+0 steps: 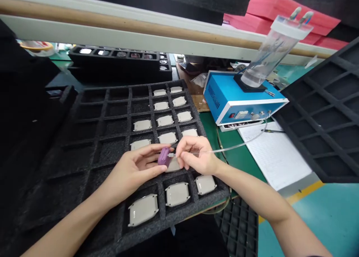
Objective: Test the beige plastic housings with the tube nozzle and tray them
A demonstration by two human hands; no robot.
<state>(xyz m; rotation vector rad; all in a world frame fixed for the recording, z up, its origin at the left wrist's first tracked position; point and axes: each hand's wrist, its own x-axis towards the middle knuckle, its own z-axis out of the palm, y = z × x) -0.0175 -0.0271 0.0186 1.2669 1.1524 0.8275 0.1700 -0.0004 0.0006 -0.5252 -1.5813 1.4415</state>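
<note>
Between the thumb and fingers of my left hand (pixel 140 165) is a small purple watch case (pixel 163 156), tilted on its edge. My right hand (pixel 198 154) pinches the end of a clear thin tube (pixel 238 146), whose pale tip (pixel 171 155) meets the side of the case. Whether the tip enters a hole there I cannot tell. Both hands are above a black foam tray (pixel 112 141) with square compartments. Several beige watch cases (pixel 177 194) lie in its right-hand columns, and one beneath my hands is partly covered.
The tube runs to a blue machine (pixel 224 88) carrying a clear cylinder (pixel 266 55) with liquid. Written sheets (pixel 280 159) and a pen (pixel 272 131) lie right of it. Another foam tray (pixel 328 111) leans at the right. A shelf edge (pixel 140 30) crosses above.
</note>
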